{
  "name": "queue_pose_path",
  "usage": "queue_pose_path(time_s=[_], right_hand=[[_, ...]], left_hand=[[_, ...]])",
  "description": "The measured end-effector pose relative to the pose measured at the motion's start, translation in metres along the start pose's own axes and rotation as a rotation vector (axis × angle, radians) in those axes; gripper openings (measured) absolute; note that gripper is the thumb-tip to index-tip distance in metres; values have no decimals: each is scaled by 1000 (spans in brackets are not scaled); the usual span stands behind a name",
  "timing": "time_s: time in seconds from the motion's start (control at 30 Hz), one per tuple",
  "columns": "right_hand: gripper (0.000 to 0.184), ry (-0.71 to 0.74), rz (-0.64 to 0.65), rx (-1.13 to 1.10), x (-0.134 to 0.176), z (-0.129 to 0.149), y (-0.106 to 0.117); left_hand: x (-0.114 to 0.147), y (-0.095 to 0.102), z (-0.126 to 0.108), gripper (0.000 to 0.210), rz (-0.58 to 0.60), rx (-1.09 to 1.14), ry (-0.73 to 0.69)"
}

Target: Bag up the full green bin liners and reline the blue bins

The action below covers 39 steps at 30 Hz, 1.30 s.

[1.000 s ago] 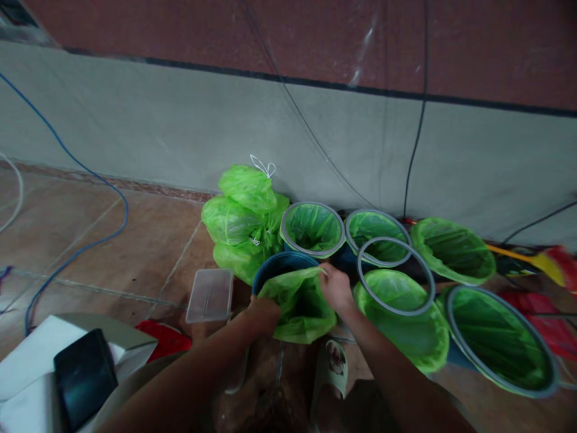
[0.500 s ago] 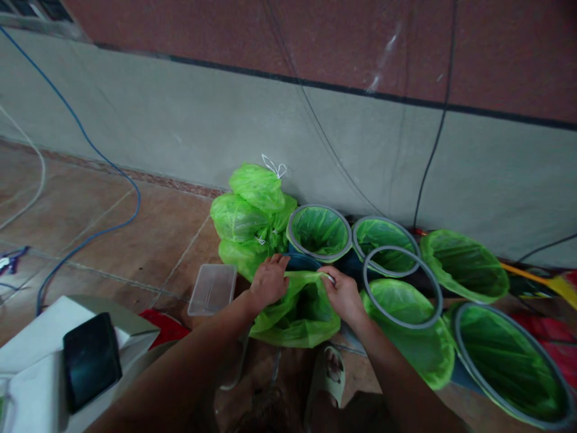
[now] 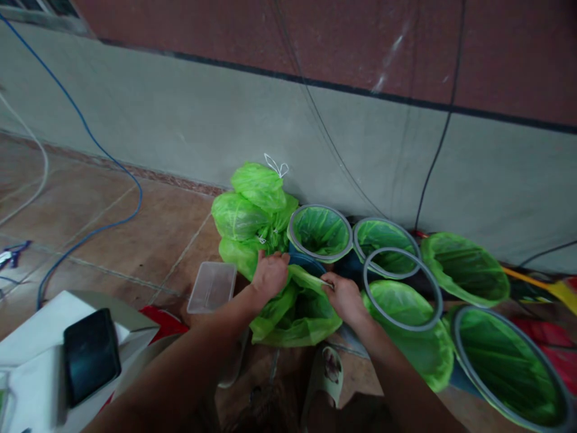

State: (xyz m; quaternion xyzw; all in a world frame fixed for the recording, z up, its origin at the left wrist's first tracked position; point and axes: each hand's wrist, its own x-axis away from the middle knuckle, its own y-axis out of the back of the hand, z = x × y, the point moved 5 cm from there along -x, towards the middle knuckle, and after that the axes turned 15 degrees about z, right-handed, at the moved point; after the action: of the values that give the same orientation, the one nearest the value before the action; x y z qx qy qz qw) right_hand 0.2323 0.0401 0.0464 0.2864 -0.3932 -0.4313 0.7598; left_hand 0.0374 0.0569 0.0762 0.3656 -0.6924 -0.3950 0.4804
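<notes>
A green plastic trash bag (image 3: 300, 331) hangs in a bin between my feet, its mouth open. My left hand (image 3: 270, 276) is closed on the far left part of the bag's edge; the fingertips are partly hidden. My right hand (image 3: 342, 296) pinches the same edge on the right, so a strip of it stretches between both hands. Just behind the bag, the blue rim of a bin (image 3: 308, 260) shows. Right of my right hand, a loose grey ring (image 3: 439, 300) rests over another bin with a green liner (image 3: 417, 349).
Tied green bags (image 3: 241, 216) are piled against the wall. Several lined bins, one with a grey-ringed rim (image 3: 320, 207), stand rightward. At left are a clear plastic box (image 3: 213, 287), a white carton (image 3: 49, 325) with a black device (image 3: 91, 356), and a blue cable (image 3: 85, 237).
The strip of bag edge between my hands has slackened and slants down to the right. My left hand has shifted slightly. The bins and tied bags are unmoved.
</notes>
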Motion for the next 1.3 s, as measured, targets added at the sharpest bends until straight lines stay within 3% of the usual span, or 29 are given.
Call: queue_pose_path(time_s=[0.17, 0.37, 0.43, 0.57, 0.8, 0.97, 1.1, 1.2, 1.3], right_hand=[[28, -65, 42, 130, -1, -2, -4], [63, 39, 14, 174, -4, 17, -11], [53, 55, 74, 189, -6, 23, -15], [26, -105, 196, 241, -7, 16, -16], [25, -183, 92, 243, -3, 8, -3], [56, -29, -42, 225, -3, 25, -2], [29, 75, -9, 201, -4, 37, -3], [28, 0, 13, 185, -2, 34, 0], [29, -115, -44, 192, 0, 26, 8]], left_hand=[[5, 0, -3, 18, -10, 45, -18], [8, -3, -13, 21, 33, 77, -68], [8, -4, -16, 21, 42, 71, -103], [8, -3, -14, 25, 60, 63, -106], [6, 0, -7, 27, 44, 21, -103], [8, -1, -16, 23, 69, -2, -136], [11, -5, -26, 25, 96, -16, -205], [10, -8, -26, 24, 122, -31, -231], [8, -9, -19, 23, 136, -52, -208]])
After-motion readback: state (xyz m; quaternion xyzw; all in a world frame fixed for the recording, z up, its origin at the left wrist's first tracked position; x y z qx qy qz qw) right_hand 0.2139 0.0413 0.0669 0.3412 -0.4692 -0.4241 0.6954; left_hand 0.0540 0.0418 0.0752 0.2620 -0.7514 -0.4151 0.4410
